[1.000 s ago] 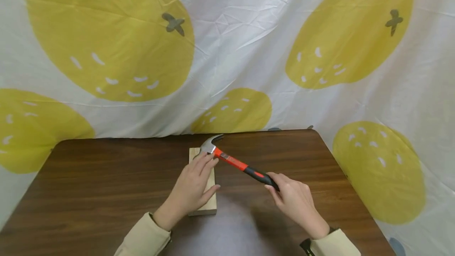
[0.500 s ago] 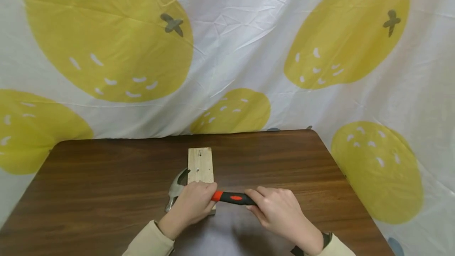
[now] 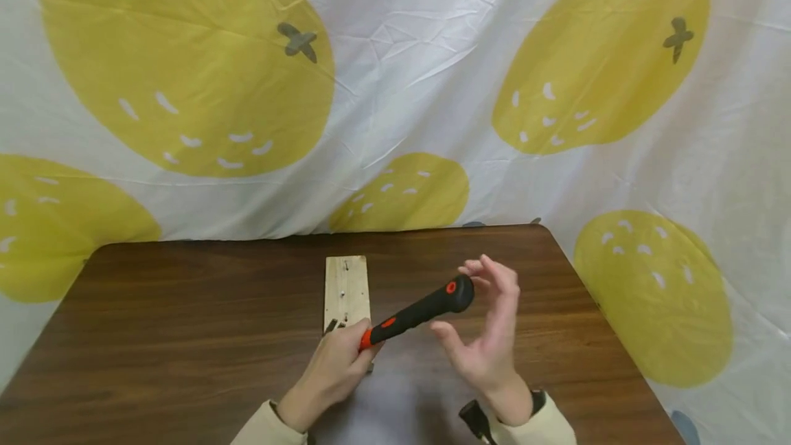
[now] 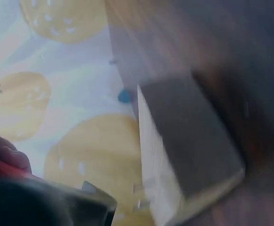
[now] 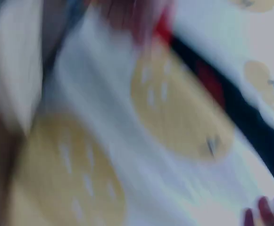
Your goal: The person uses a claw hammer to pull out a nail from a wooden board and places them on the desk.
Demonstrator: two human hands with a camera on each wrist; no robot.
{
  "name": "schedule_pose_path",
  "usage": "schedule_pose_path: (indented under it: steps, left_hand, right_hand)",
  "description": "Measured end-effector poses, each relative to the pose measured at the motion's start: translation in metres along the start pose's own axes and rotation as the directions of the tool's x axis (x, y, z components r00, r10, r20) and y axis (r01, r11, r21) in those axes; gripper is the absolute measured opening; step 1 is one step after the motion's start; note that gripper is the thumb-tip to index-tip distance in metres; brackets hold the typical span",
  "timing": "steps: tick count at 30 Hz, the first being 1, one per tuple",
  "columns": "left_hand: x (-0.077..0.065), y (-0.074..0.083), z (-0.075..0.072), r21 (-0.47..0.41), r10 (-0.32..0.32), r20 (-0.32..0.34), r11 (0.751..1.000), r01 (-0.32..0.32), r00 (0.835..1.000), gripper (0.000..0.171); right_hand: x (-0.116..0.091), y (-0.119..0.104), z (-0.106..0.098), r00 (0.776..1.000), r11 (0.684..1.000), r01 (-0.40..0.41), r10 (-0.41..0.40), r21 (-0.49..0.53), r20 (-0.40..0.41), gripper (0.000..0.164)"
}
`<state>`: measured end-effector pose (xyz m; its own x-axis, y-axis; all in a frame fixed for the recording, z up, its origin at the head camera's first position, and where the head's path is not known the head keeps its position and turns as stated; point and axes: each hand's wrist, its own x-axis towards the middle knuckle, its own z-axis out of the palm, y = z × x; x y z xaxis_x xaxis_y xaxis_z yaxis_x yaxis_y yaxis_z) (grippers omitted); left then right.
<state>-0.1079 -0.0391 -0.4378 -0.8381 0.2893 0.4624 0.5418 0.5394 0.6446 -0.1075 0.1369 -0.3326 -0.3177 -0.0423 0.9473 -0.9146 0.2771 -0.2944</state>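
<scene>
My left hand (image 3: pixel 330 366) grips a claw hammer (image 3: pixel 420 312) by the red part of its shaft, near the head. The black rubber handle slants up to the right. In the head view the hand covers most of the hammer head, leaving only dark claw tips visible. My right hand (image 3: pixel 492 335) is beside the handle's butt end, fingers spread and thumb apart, not gripping it. Under the left hand lies a pale wooden block (image 3: pixel 347 283) with several nails in its top. The left wrist view shows nails (image 4: pixel 142 204) standing out of the block, near the metal hammer head (image 4: pixel 87 205).
The block sits on a dark brown wooden table (image 3: pixel 204 314). Behind and around the table hangs a white cloth (image 3: pixel 420 88) with large yellow fruit prints. A small black object (image 3: pixel 474 419) hangs at the right cuff. The right wrist view is blurred.
The left hand went from straight fingers by the hammer head to gripping the shaft. The hammer swung round, its butt rising. The right hand let go of the handle and opened.
</scene>
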Motion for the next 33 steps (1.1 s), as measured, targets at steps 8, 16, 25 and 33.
schedule_pose_path:
  steps: [8, 16, 25, 33]
  left_hand:
    - [-0.005, 0.013, 0.031, -0.267, -0.026, -0.168, 0.963, -0.02, 0.985, 0.008]
    - [-0.001, 0.015, 0.026, -0.264, -0.012, -0.131, 0.964, -0.024, 0.991, 0.011]
    - [-0.005, -0.035, -0.023, -0.302, -0.318, -0.07, 0.91, 0.283, 0.946, 0.042]
    - [-0.027, -0.071, -0.009, -0.059, -0.469, 0.22, 0.869, 0.491, 0.856, 0.082]
  right_hand:
    - [-0.014, -0.011, 0.047, 0.862, 0.615, -0.48, 0.465, 0.626, 0.204, 0.006]
    - [0.004, -0.001, 0.065, 0.789, 0.577, -0.565, 0.586, 0.59, 0.183, 0.043]
    - [0.011, 0.032, 0.083, 0.699, 0.58, -0.712, 0.636, 0.396, 0.327, 0.049]
    - [0.015, 0.044, 0.1, 0.642, 0.522, -0.767, 0.649, 0.375, 0.41, 0.049]
